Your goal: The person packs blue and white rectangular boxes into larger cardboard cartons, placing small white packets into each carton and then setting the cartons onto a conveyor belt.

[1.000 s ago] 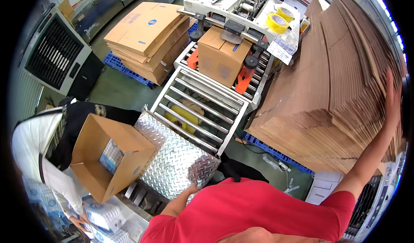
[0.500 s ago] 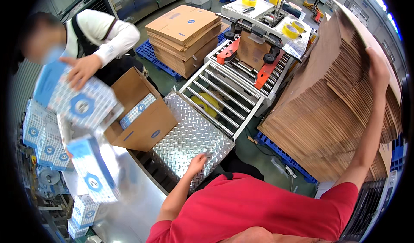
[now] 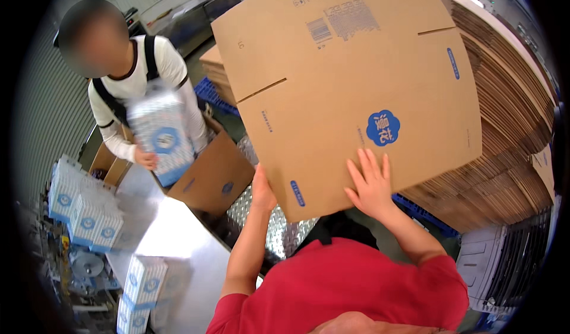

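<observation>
A large flattened brown carton (image 3: 332,96) with a blue printed emblem is held up before me, tilted. My left hand (image 3: 263,190) grips its lower left edge, fingers partly hidden behind the board. My right hand (image 3: 371,183) lies on the front face near the lower edge, its fingers spread. Beyond my left hand stands an open brown carton (image 3: 228,168) at the end of the metal table. A co-worker holds a blue and white pack (image 3: 160,129), blurred, over that carton.
A tall stack of flattened cartons (image 3: 499,108) leans at the right, by a blue pallet (image 3: 424,215). Several blue and white packs (image 3: 89,212) stand along the metal table (image 3: 193,233) at left. Under the held carton shows a tread-plate surface (image 3: 291,233). The board hides the roller conveyor.
A flattened carton has come off the right-hand stack and is now before me. My left hand has taken its edge; my right has moved inward. The co-worker's pack has moved to the open carton.
</observation>
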Available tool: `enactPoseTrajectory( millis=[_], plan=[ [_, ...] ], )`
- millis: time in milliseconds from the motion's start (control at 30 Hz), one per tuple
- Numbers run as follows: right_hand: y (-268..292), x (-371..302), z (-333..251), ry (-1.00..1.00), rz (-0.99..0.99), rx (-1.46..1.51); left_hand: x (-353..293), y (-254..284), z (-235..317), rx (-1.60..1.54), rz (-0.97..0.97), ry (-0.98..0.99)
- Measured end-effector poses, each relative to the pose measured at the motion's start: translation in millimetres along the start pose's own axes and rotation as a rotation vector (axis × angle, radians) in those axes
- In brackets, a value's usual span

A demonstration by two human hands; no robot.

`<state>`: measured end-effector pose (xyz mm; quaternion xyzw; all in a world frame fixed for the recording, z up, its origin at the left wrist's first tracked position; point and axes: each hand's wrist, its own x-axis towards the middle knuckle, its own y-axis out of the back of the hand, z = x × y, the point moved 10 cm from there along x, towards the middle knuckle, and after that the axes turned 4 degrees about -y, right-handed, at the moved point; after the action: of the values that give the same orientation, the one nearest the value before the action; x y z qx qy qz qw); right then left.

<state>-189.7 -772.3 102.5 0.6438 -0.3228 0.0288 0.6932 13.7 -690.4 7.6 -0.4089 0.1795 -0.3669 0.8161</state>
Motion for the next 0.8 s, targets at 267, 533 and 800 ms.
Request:
enactPoseTrajectory(
  millis=[267,533,800],
  plan=[
    [-80.9,2.4,-121.4,0.622,-0.242,0.559,-96.2,63.2,169.1,0.787,0.165,-0.411],
    [-71.0,142.1,-51.0,0.518,0.064,0.564,-76.5,-4.9,110.6,2.285,0.202,0.147],
    [-77.0,126.6,-9.8,0.853,0.036,0.731,-78.9,25.5,126.4,1.831,0.267,0.177]
  ],
)
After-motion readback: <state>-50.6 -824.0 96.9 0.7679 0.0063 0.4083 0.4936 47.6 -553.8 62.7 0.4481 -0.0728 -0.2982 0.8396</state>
